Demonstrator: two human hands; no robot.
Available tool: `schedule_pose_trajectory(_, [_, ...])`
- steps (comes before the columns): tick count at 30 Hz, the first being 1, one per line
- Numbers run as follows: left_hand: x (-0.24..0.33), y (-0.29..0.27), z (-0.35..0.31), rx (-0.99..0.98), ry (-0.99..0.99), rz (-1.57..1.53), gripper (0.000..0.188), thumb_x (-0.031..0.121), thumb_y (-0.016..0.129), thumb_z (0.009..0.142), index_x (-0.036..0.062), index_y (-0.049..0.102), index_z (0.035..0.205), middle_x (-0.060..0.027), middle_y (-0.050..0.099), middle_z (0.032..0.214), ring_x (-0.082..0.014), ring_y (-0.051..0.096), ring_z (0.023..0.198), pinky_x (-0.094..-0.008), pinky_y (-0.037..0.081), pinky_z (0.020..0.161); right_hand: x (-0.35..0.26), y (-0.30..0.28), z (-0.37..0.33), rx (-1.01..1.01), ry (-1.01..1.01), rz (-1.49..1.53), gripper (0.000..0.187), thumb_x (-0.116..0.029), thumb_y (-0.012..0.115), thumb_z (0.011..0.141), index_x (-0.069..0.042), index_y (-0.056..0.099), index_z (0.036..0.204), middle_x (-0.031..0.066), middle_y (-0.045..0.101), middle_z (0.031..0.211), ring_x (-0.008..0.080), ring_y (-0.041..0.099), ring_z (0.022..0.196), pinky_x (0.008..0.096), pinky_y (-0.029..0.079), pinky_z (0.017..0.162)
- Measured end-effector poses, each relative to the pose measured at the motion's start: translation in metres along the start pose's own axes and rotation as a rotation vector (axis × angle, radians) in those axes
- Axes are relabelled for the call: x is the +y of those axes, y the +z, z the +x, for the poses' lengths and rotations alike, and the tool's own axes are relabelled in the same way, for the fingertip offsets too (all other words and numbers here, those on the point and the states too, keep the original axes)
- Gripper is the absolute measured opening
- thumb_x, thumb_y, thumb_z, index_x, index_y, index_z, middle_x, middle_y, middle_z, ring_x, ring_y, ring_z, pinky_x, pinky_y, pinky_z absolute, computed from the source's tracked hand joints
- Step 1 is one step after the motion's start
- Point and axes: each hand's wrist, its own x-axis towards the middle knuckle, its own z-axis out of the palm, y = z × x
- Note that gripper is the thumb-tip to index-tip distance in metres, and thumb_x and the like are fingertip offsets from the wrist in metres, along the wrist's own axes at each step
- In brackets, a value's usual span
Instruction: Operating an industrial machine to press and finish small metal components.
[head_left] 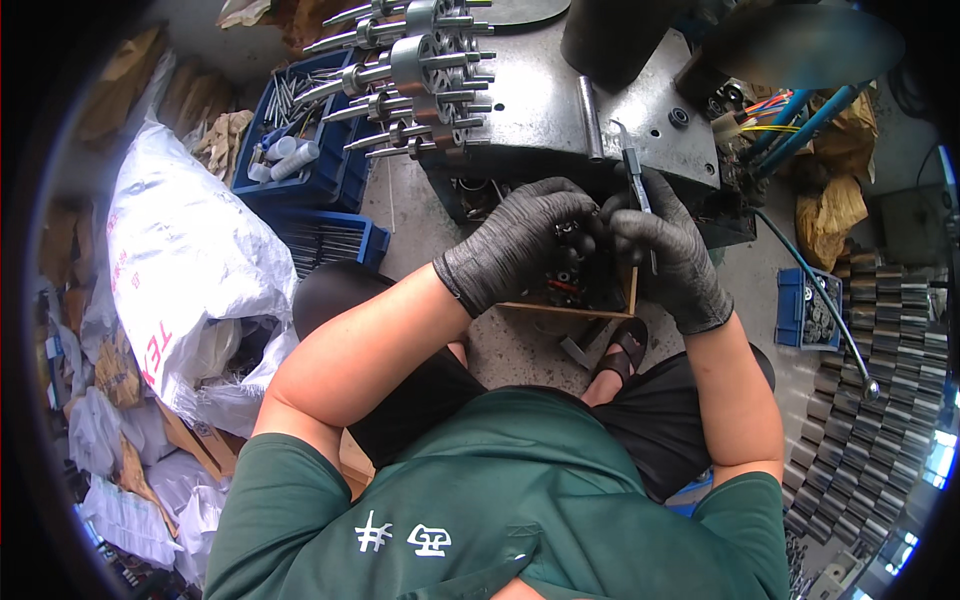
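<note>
My left hand (515, 240), in a dark grey work glove, is raised in front of the metal bench, its fingers curled in and pinched. Small dark parts show beside those fingertips, but what they grip is too dark to make out. Close by on the right, my gloved right hand (672, 250) is closed around a slim hand tool with a hooked metal tip (636, 180). The tool stands nearly upright, hook pointing away from me. The two hands' fingertips come close together. Below them is an open wooden-edged drawer (570, 311) with dark small parts inside.
Steel shafts with round collars (410, 70) crowd the bench's left end. A steel rod (590, 118) lies on the metal benchtop (520, 120). Blue bins (355, 235) and a white sack (190, 260) stand left; stacked metal cylinders (870, 400) and a blue parts bin (790, 308) right.
</note>
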Motion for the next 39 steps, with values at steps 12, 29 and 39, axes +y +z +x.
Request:
schedule_pose_trajectory(12, [0.014, -0.015, 0.001, 0.219, 0.1, -0.369, 0.01, 0.012, 0.058, 0.091, 0.0053, 0.06, 0.097, -0.0077, 0.063, 0.088, -0.0155, 0.058, 0.076, -0.0275, 0.052, 0.07, -0.005, -0.002, -0.008, 0.108, -0.748, -1.145, 0.065, 0.006, 0.061, 0.061, -0.008, 0.064, 0.125, 0.0193, 0.062, 0.112, 0.0386, 0.06, 0.103, 0.0429, 0.052, 0.09])
schedule_pose_trajectory(29, [0.012, -0.012, 0.0, 0.277, 0.146, -0.439, 0.012, 0.014, 0.06, 0.092, 0.0061, 0.06, 0.101, -0.0115, 0.065, 0.093, -0.0219, 0.063, 0.082, -0.0361, 0.053, 0.079, 0.0, 0.004, -0.003, 0.057, -0.509, -0.942, 0.057, 0.005, 0.061, 0.073, -0.007, 0.061, 0.129, 0.0197, 0.064, 0.113, 0.0347, 0.064, 0.103, 0.0372, 0.052, 0.09])
schedule_pose_trajectory(39, [-0.097, -0.049, 0.024, 0.102, 0.281, 0.579, 0.029, 0.013, 0.062, 0.089, 0.0045, 0.059, 0.117, -0.0139, 0.065, 0.105, -0.029, 0.066, 0.1, -0.0372, 0.056, 0.085, 0.035, 0.043, 0.041, -0.071, -0.234, -0.369, 0.059, -0.007, 0.068, 0.082, 0.003, 0.05, 0.138, 0.0189, 0.062, 0.127, 0.0208, 0.061, 0.113, 0.0317, 0.048, 0.099])
